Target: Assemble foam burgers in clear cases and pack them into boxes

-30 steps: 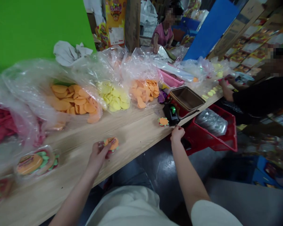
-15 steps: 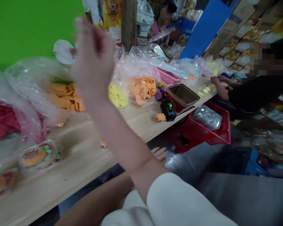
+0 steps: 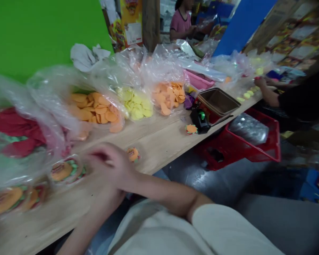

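At the near edge of the wooden worktable, our right hand reaches across the body, its fingers half curled and blurred by motion. We cannot tell whether they pinch anything; no object shows between them. Our left hand is hidden behind the right forearm, and only the left forearm shows, so we cannot report its grip.

Just left of the right hand lies a clear pack of burger-shaped sweets. Just beyond the knuckles, a loose burger-shaped sweet rests on the bare wood. We judge this piece light and soft, perhaps slightly tacky, so we would take it by the rim between thumb and fingertip, without squeezing. The thin pack looks light and stiff but easily cracked, and is best lifted flat from beneath.

Farther along the table sit open bags of orange discs and yellow discs. A black device with a green button stands beside a brown tray. Below the table edge, a red basket holds clear plastic trays. At far right, a co-worker's hand is near small yellow pieces.
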Demonstrator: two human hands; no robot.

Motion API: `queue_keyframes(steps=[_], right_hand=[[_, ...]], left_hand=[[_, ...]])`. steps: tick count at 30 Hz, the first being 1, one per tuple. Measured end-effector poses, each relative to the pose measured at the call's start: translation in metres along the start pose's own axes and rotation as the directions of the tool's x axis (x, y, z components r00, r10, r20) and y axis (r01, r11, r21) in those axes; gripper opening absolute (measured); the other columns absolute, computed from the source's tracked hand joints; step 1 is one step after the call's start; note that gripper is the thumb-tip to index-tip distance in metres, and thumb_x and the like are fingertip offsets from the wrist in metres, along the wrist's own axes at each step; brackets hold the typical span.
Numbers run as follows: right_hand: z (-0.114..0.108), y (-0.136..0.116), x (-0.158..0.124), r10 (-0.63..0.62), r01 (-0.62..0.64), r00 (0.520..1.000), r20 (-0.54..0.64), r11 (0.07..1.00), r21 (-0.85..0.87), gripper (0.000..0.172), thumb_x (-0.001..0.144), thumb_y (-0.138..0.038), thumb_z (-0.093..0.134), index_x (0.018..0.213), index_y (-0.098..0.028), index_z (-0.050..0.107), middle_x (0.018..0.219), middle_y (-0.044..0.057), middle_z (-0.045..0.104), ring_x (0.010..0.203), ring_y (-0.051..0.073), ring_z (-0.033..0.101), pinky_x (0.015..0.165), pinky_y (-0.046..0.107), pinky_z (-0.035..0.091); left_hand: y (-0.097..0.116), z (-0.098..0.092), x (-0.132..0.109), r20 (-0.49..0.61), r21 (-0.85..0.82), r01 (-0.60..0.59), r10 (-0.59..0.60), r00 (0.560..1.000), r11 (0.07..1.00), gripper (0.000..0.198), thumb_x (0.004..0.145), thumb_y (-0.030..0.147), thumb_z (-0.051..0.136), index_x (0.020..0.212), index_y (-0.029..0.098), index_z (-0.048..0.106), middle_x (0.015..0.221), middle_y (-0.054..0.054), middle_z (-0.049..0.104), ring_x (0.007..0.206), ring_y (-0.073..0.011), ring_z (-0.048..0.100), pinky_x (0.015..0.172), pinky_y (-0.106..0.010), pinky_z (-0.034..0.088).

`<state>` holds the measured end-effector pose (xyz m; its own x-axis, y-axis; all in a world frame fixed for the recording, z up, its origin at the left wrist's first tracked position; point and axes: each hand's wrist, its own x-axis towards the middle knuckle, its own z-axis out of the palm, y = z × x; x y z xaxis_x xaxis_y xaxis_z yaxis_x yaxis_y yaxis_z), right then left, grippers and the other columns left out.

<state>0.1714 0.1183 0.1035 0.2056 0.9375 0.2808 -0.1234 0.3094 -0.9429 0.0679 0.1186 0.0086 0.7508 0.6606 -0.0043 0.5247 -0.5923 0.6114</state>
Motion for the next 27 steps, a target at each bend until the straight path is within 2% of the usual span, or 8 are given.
queue_keyframes(steps=[2, 3, 5, 6, 8, 12, 20, 27], right_hand=[[-0.038, 0.028, -0.030, 0.213, -0.209, 0.954, -0.212, 0.977, 0.042, 0.021, 0.076, -0.042, 0.054, 0.080, -0.021, 0.057, 0.073, -0.003, 0.058, 0.069, 0.011, 0.056, 0.064, 0.024, 0.047], [-0.057, 0.043, -0.042, 0.301, -0.291, 0.887, -0.349, 0.953, 0.082, 0.022, 0.075, -0.043, 0.055, 0.077, -0.021, 0.055, 0.070, -0.003, 0.057, 0.065, 0.011, 0.054, 0.062, 0.024, 0.047], [-0.087, 0.071, -0.055, 0.399, -0.389, 0.764, -0.506, 0.912, 0.133, 0.023, 0.073, -0.043, 0.057, 0.076, -0.020, 0.055, 0.073, -0.001, 0.057, 0.071, 0.012, 0.054, 0.065, 0.025, 0.045], [-0.096, 0.082, -0.057, 0.440, -0.421, 0.750, -0.495, 0.894, 0.156, 0.025, 0.071, -0.044, 0.059, 0.078, -0.020, 0.057, 0.078, 0.000, 0.058, 0.075, 0.013, 0.054, 0.067, 0.025, 0.045], [-0.102, 0.098, -0.056, 0.520, -0.475, 0.757, -0.396, 0.854, 0.213, 0.029, 0.068, -0.045, 0.062, 0.082, -0.019, 0.058, 0.085, 0.002, 0.059, 0.080, 0.014, 0.054, 0.070, 0.027, 0.046], [-0.091, 0.104, -0.046, 0.546, -0.483, 0.798, -0.255, 0.833, 0.271, 0.032, 0.067, -0.044, 0.064, 0.086, -0.019, 0.059, 0.095, 0.004, 0.059, 0.088, 0.017, 0.056, 0.072, 0.030, 0.047], [-0.077, 0.074, -0.048, 0.443, -0.444, 0.896, -0.026, 0.896, -0.021, 0.016, 0.078, -0.035, 0.058, 0.078, -0.019, 0.056, 0.065, -0.002, 0.056, 0.060, 0.011, 0.052, 0.061, 0.025, 0.044], [-0.060, 0.072, -0.042, 0.457, -0.458, 0.889, -0.030, 0.882, -0.116, 0.021, 0.077, -0.040, 0.057, 0.076, -0.018, 0.055, 0.063, -0.002, 0.054, 0.058, 0.011, 0.050, 0.059, 0.025, 0.043]], left_hand=[[-0.022, -0.027, -0.003, -0.124, -0.037, 0.154, -0.157, 0.980, 0.987, 0.030, 0.083, 0.025, 0.041, 0.100, 0.011, 0.061, 0.092, -0.005, 0.067, 0.079, -0.0164, 0.063, 0.069, -0.027, 0.052], [-0.030, -0.035, 0.001, -0.174, -0.129, 0.248, -0.268, 0.947, 0.960, 0.029, 0.081, 0.028, 0.047, 0.101, 0.012, 0.060, 0.089, -0.005, 0.067, 0.076, -0.0174, 0.063, 0.067, -0.028, 0.052], [-0.038, -0.037, 0.017, -0.161, -0.405, 0.416, -0.511, 0.844, 0.814, 0.033, 0.076, 0.036, 0.056, 0.102, 0.015, 0.058, 0.081, -0.005, 0.065, 0.064, -0.0181, 0.062, 0.058, -0.029, 0.051], [-0.038, -0.033, 0.028, -0.099, -0.528, 0.458, -0.587, 0.803, 0.716, 0.036, 0.074, 0.040, 0.058, 0.100, 0.015, 0.058, 0.076, -0.005, 0.063, 0.057, -0.0174, 0.061, 0.053, -0.029, 0.050], [-0.034, -0.019, 0.049, 0.023, -0.665, 0.476, -0.621, 0.784, 0.576, 0.038, 0.070, 0.045, 0.062, 0.094, 0.015, 0.058, 0.069, -0.004, 0.062, 0.048, -0.0156, 0.057, 0.046, -0.028, 0.047], [-0.017, 0.001, 0.065, 0.031, -0.811, 0.392, -0.638, 0.769, 0.434, 0.045, 0.066, 0.045, 0.068, 0.097, 0.019, 0.048, 0.077, -0.003, 0.061, 0.058, -0.0139, 0.060, 0.051, -0.026, 0.049], [-0.003, -0.021, 0.038, 0.021, -0.975, 0.169, -0.691, 0.723, 0.147, 0.039, 0.070, 0.049, 0.063, 0.089, 0.023, 0.042, 0.075, 0.003, 0.056, 0.055, -0.0071, 0.055, 0.050, -0.019, 0.048], [0.004, -0.023, 0.032, -0.041, -0.986, 0.084, -0.705, 0.708, 0.142, 0.038, 0.069, 0.046, 0.065, 0.091, 0.023, 0.043, 0.074, 0.004, 0.054, 0.052, -0.0058, 0.051, 0.045, -0.017, 0.045]])
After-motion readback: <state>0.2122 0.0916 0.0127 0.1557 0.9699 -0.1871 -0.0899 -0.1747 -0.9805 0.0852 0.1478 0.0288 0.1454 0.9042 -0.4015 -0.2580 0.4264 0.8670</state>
